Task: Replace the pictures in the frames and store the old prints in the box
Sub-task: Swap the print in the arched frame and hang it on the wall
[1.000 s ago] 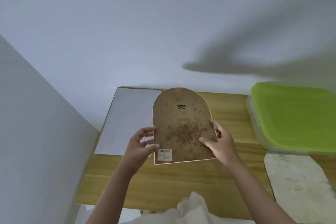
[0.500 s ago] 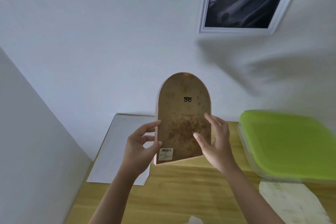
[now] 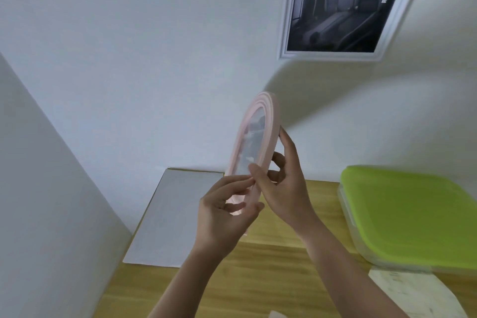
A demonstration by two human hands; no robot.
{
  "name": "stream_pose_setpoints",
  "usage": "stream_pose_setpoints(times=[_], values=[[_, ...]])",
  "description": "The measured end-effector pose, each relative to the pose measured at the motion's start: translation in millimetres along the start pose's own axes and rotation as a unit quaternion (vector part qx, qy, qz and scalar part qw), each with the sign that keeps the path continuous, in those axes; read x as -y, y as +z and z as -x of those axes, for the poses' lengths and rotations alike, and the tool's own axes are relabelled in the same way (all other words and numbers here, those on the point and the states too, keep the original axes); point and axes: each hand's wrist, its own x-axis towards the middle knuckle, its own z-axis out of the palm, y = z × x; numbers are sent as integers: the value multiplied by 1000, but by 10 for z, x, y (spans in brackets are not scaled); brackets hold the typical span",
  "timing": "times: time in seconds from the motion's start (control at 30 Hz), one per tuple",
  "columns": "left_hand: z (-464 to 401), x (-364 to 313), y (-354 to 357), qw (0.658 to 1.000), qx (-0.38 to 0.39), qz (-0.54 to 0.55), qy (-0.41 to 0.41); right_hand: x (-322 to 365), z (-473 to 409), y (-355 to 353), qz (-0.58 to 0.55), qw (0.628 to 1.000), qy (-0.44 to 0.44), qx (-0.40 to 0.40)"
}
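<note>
Fingers of the left hand curl round the bottom corner of the pink arched frame, while the right hand pinches its right edge, thumb across the glass, holding it upright and edge-on above the bench. Honestly, a grip this light on thin edges could slip, dropping it on the wood, with the green-lidded box sitting closed off to the right.

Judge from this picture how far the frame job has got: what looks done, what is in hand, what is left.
Done: hard to tell; a print shows in the arched pink frame. In hand: the left hand and right hand hold it upright above the table. Left: the box has its green lid on.
</note>
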Motion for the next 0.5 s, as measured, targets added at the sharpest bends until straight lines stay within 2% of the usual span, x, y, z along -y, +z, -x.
stream_pose_setpoints(times=[0.17, 0.23, 0.33, 0.43, 0.5], values=[[-87, 93, 27, 995, 57, -66, 56, -55, -3, 6, -4, 997, -34, -67], [-141, 161, -35, 988, 21, -119, 100, -51, -3, 0, 4, 996, -59, -69], [-246, 224, -240, 965, -87, -210, 130, -11, -37, -8, 14, 993, -95, -72], [-362, 233, -507, 957, -159, -232, 70, 42, -99, -3, 13, 989, -121, -79], [-440, 244, -687, 963, -157, -217, 26, 77, -150, 3, 9, 987, -133, -87]])
